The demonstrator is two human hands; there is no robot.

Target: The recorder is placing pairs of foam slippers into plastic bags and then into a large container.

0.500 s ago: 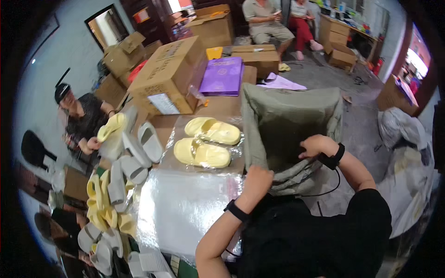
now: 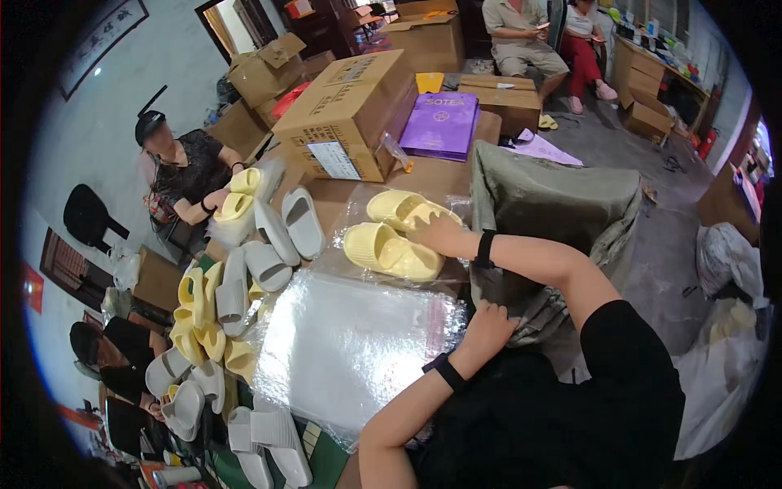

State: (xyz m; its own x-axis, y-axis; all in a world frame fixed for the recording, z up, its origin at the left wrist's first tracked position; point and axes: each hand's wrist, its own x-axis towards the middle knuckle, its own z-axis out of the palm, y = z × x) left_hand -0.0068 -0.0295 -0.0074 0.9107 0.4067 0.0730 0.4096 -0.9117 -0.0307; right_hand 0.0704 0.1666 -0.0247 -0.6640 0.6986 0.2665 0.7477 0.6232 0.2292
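A pair of yellow slippers lies side by side in a clear plastic bag on the table before me. My right hand reaches left across the heel ends, its fingers apart and touching the slippers. The near rim of a large grey-green fabric bin is held by my left hand, fingers curled over it. The bin stands at the table's right side; its bottom is hidden by my right arm. Left of my left hand lies a stack of clear plastic bags.
Loose grey slippers and yellow slippers crowd the table's left side. Across from them a co-worker handles yellow slippers; another sits nearer. A cardboard carton and purple packets stand farther back. White sacks lie at right.
My right hand has come out of the bin and moved left onto the yellow slippers. The left hand stays on the bin's rim. The whole view has shifted rightward.
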